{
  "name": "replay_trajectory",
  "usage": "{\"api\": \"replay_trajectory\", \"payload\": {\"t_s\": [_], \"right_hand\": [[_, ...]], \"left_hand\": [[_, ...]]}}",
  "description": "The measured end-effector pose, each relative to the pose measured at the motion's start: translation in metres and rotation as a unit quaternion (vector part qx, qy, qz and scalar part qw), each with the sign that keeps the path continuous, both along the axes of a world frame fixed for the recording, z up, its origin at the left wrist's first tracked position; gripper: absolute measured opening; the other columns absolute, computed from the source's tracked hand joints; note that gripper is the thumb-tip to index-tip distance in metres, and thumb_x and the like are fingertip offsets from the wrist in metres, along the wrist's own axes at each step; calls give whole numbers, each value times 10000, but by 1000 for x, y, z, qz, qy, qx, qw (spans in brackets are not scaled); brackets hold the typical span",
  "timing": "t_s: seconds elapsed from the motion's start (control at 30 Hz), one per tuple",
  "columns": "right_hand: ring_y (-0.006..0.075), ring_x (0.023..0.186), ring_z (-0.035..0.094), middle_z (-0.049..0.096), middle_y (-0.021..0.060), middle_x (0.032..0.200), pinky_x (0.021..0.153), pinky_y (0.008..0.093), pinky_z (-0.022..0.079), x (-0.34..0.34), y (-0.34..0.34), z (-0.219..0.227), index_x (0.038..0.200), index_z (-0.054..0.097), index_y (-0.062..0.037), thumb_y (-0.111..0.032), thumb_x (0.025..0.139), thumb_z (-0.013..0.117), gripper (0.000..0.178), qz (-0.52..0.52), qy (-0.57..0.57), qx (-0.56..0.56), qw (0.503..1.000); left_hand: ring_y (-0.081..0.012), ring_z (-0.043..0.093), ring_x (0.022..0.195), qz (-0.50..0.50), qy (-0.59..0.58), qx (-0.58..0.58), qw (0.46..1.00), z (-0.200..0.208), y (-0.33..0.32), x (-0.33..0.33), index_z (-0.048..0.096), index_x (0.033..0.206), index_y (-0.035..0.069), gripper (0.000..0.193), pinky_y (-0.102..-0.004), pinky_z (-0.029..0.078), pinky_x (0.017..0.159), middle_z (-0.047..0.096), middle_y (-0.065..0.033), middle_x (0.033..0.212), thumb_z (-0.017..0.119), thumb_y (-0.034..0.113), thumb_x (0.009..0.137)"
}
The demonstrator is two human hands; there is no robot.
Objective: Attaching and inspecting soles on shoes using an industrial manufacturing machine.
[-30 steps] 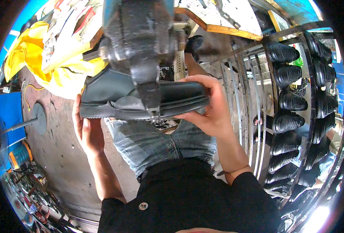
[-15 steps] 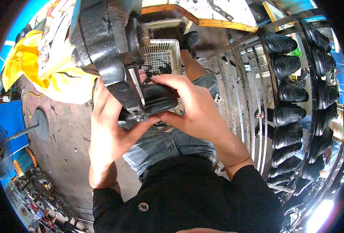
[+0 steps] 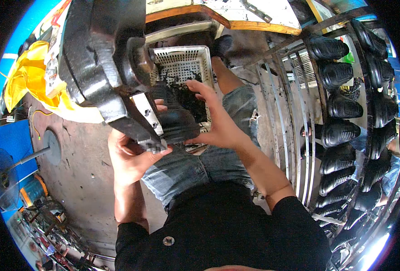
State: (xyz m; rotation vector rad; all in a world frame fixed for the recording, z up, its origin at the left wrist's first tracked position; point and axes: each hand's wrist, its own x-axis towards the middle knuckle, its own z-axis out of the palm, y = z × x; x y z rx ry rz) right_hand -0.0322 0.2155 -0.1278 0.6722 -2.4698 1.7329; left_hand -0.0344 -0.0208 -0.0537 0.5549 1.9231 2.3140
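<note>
A black machine head (image 3: 103, 67) with a bright metal plate (image 3: 148, 113) at its lower end hangs in front of me. Beside that plate is a black shoe (image 3: 177, 122), smeared by motion. My left hand (image 3: 130, 156) is closed round the shoe from behind the machine's tip, its thumb stretched along the near side; fingertips show past the plate, and the machine hides the rest. To the right of the shoe, my right hand (image 3: 218, 122) has its fingers spread, with the thumb close to the shoe's near end; whether it touches I cannot tell.
Beyond my hands a white perforated basket (image 3: 204, 61) holds black scraps. A metal rack (image 3: 320, 90) with rows of black shoes (image 3: 340, 133) stands at the right. A wood-edged table (image 3: 263, 28) is at the far side. Yellow sheeting (image 3: 26, 86) and a fan (image 3: 5, 178) are at the left.
My right hand has loosened from the shoe and spread its fingers. The shoe has turned beside the plate. The machine appears farther left in the view.
</note>
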Motion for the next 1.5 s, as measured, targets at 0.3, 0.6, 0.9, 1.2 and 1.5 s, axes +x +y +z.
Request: {"api": "replay_trajectory", "payload": {"t_s": [0.3, 0.6, 0.9, 1.2, 1.5], "right_hand": [[230, 1449, 368, 308, 106, 1615, 1189, 398, 295, 7, 27, -77, 1624, 143, -114, -18, 691, 886, 1196, 52, -277, -217, 935], [217, 1441, 385, 414, 71, 1555, 1218, 376, 263, 13, 73, -42, 1569, 335, -102, 81, 581, 786, 1102, -18, -216, -164, 962], [250, 1455, 373, 423, 91, 1559, 1209, 386, 279, 10, 115, -2, 1529, 417, -87, 90, 519, 809, 1098, -78, -131, -37, 988], [285, 1450, 374, 453, 132, 1512, 1203, 399, 283, -5, 131, 58, 1477, 495, -91, 47, 430, 877, 1123, -105, -42, 95, 989], [280, 1423, 429, 383, 171, 1590, 1196, 399, 305, 3, 133, 121, 1532, 347, 32, 71, 446, 878, 1209, -131, 9, 27, 991]], "left_hand": [[-409, 504, 1349, 33, -46, 112, 992, -37, 13, 7, 591, 1307, 2, 796, -556, 331, 1145, 655, -181, 1271, 928, 176, 607], [-452, 530, 1311, 12, -30, 110, 993, -33, 24, 3, 574, 1292, -74, 744, -604, 351, 1130, 634, -240, 1294, 911, 182, 679], [-439, 548, 1297, 31, -53, 102, 993, -28, 27, 6, 505, 1342, -92, 793, -563, 389, 1120, 602, -295, 1318, 894, 211, 721], [-388, 497, 1366, 42, -71, 182, 980, -40, 26, 11, 449, 1416, -28, 709, -489, 359, 1151, 529, -312, 1416, 781, 128, 809], [-233, 573, 1241, 43, -174, 288, 941, -46, 22, 22, 415, 1451, 53, 760, -378, 447, 1074, 563, -111, 1378, 823, 90, 810]]}}
